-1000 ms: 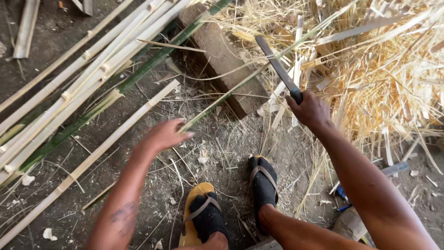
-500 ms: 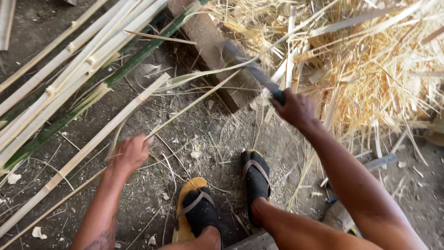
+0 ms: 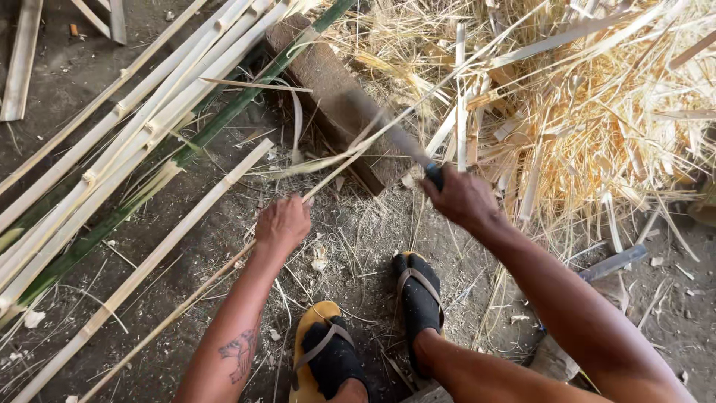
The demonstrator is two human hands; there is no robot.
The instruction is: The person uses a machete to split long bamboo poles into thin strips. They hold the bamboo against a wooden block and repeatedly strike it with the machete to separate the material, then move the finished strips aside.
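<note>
Pale bamboo everywhere in the head view, and I'm looking straight down at both hands at work over a dirt floor [image 3: 186, 246]. My left hand [image 3: 282, 224] is closed around a thin bamboo strip [image 3: 171, 317] that runs from the lower left up across the ground, its far end rising toward the wooden block [image 3: 328, 82]. My right hand [image 3: 462, 198] is wrapped tight on the dark handle of a long knife [image 3: 399, 138]; the blade is blurred, angled up and left over the block, right where the strip's upper end lies. I can't tell whether the edge is touching the strip or just above it. To the left lie long split bamboo slats [image 3: 149, 112], side by side, with one green bamboo pole [image 3: 224, 119] running diagonally among them. Behind and right of the knife hand sits a big heap of straw-coloured shavings [image 3: 597, 112]. Below the hands I see two feet in dark socks and sandals [image 3: 418, 298], the left one on a yellow sole, planted just beside each other on the littered ground.
</note>
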